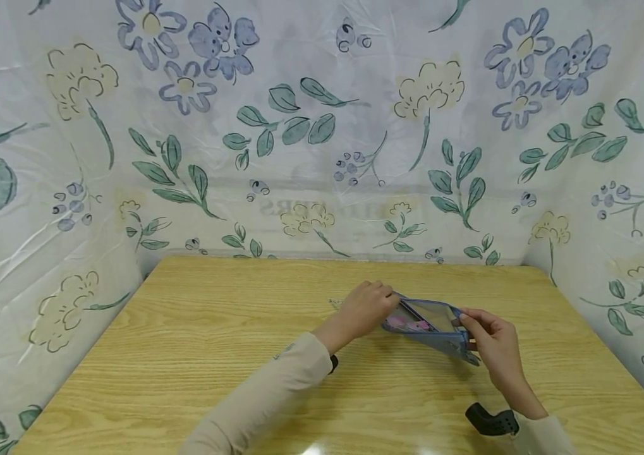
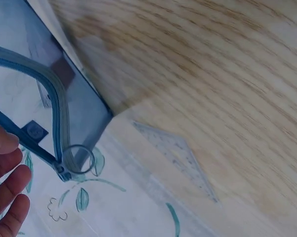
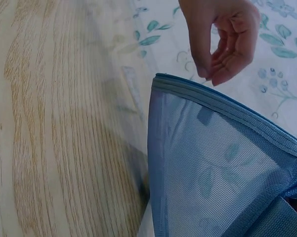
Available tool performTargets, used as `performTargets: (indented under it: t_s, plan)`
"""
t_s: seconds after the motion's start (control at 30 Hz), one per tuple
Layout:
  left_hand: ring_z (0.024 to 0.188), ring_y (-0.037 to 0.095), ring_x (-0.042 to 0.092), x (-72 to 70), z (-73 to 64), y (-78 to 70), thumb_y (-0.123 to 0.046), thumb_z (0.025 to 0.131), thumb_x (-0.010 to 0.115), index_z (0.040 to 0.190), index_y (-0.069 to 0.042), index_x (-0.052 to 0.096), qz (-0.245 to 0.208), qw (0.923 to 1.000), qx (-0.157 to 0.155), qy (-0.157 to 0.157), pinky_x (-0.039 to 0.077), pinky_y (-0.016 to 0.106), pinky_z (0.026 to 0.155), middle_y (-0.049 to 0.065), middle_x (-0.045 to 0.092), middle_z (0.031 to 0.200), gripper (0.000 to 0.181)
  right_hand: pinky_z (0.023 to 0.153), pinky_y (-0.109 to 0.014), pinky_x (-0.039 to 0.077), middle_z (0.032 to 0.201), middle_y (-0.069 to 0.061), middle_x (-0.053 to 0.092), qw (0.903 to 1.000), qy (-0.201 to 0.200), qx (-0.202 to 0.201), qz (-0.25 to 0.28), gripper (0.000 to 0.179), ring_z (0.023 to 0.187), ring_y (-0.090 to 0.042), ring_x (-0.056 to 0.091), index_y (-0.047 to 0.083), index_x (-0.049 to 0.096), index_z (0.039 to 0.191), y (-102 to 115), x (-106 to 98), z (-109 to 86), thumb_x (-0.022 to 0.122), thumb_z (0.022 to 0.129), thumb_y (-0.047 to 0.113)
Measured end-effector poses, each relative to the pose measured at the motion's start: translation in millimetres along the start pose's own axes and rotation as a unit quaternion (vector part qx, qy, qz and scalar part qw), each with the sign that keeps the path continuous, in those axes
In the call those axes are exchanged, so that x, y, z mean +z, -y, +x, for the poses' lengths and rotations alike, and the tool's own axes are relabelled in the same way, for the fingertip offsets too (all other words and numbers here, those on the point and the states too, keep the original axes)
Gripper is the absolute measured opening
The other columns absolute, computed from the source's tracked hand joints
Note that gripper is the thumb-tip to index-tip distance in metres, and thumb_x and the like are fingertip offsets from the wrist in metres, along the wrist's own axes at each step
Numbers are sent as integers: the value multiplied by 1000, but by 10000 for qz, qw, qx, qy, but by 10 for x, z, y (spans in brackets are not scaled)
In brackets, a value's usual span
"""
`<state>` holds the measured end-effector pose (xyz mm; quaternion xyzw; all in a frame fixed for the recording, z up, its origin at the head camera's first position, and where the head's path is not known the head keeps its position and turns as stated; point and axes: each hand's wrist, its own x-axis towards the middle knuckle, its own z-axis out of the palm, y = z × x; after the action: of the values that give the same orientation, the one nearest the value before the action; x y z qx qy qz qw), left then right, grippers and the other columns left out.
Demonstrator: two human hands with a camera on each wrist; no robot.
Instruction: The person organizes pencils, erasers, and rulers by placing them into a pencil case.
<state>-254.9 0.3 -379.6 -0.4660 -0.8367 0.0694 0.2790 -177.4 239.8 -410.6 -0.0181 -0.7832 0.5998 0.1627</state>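
A blue mesh zipper pouch (image 1: 435, 341) is held tilted above the table, its zipped mouth spread apart. My right hand (image 1: 495, 344) pinches the pouch's right end between thumb and fingers. Pink items (image 1: 407, 324) show inside it. My left hand (image 1: 364, 309) hovers by the pouch's left end; in the right wrist view that left hand (image 3: 227, 44) hangs above the zipper edge, loosely curled around nothing visible. A ring zipper pull (image 2: 79, 159) dangles at the pouch corner in the left wrist view. Beyond the left hand lies a clear set square (image 2: 178, 158).
The wood-grain table (image 1: 185, 354) lies beneath both hands. A floral curtain (image 1: 299, 158) stands along its back and sides. Black straps sit at both wrists, the right one (image 1: 489, 420) showing most.
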Motion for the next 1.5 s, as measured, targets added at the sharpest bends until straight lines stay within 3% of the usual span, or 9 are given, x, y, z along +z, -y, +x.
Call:
performTargets:
  t_s: [0.3,0.47,0.63,0.87,1.07,1.33,1.5]
  plan:
    - [69,14,58,-3,-111,116,-8,88,70,85,-12,69,-231,9994,-161,-188,49,26,60,1,64,82,4,58,-25,53,80,9,69,9997,-256,15,-27,28,65,-7,60,-10,66,111,12,7,10,59,98,14]
    - [73,16,60,5,-169,181,-10,84,73,91,-11,70,-278,9988,-292,-264,50,27,63,2,66,85,7,59,-25,54,80,8,69,9995,-304,87,12,28,67,-7,61,-10,65,110,25,6,14,58,98,14]
    - [74,17,61,1,-224,231,-9,86,71,96,-11,72,-343,9982,-460,-188,50,28,63,2,66,86,10,59,-24,52,81,9,67,9988,-432,215,-48,27,70,-7,58,-9,65,110,36,7,24,57,99,15]
    - [72,16,59,2,-305,294,-11,85,73,96,-11,71,-350,9976,-595,-10,48,27,60,1,65,85,11,58,-23,51,84,8,67,9994,-330,47,19,29,78,-6,61,-8,63,112,22,-9,10,54,101,17]
    - [73,17,62,1,-375,341,-9,87,70,97,-11,72,-343,9972,-666,61,50,29,62,3,67,87,11,60,-24,53,85,3,68,9994,-299,143,-93,30,79,-6,61,-6,63,113,36,-12,4,54,101,20]
    - [67,16,61,21,-445,379,-9,88,69,95,-11,72,-296,9970,-709,127,51,31,61,3,67,83,8,53,-24,51,91,-7,62,9988,-308,56,-372,28,63,-8,52,-6,63,110,26,-15,13,52,101,18]
    - [62,15,59,32,-473,393,-9,89,68,93,-12,72,-269,9966,-762,183,48,30,57,2,65,78,6,50,-26,48,99,-9,70,9986,-222,175,-442,29,55,-9,43,-3,62,114,27,-22,13,50,102,21]
